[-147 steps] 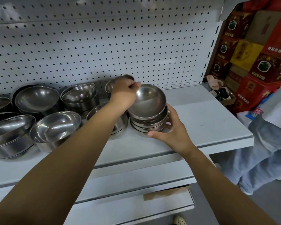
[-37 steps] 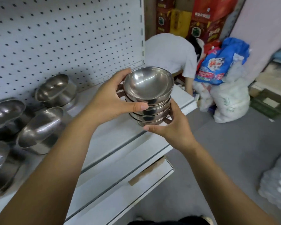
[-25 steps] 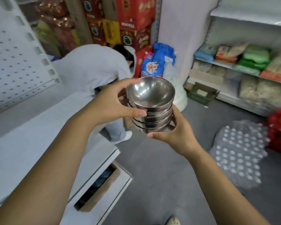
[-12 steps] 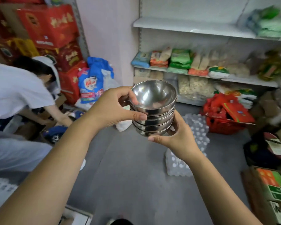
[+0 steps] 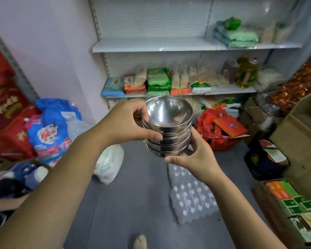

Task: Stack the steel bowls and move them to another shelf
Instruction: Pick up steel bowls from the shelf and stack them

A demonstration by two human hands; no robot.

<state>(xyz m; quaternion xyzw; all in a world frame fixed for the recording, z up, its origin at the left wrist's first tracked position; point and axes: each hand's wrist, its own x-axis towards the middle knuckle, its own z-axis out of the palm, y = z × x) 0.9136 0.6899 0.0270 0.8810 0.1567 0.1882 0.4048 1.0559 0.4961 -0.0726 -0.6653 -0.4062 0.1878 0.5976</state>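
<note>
A shoe (image 5: 140,241) shows at the bottom edge, on the grey floor (image 5: 133,203). Both forearms reach forward and hold a stack of bowls (image 5: 169,126) in mid-air, upright, mouths up, nested one in another. The left grip (image 5: 126,121) is clamped on the upper bowls, with the thumb across the near side and the fingers round the far rim. The right grip (image 5: 196,155) is clamped on the bottom of the stack, thumb under its near edge. Below them a wrapped bottle pack (image 5: 190,194) lies on the floor, with a white bag (image 5: 109,164) to its left and a blue bag (image 5: 50,130) beside red boxes (image 5: 5,112). A carton (image 5: 302,133) stands at the right. Beyond, the lower shelf (image 5: 232,89) carries packets and an oil bottle (image 5: 245,72). The upper shelf (image 5: 151,45) carries green packets (image 5: 237,36) at its right end.
</note>
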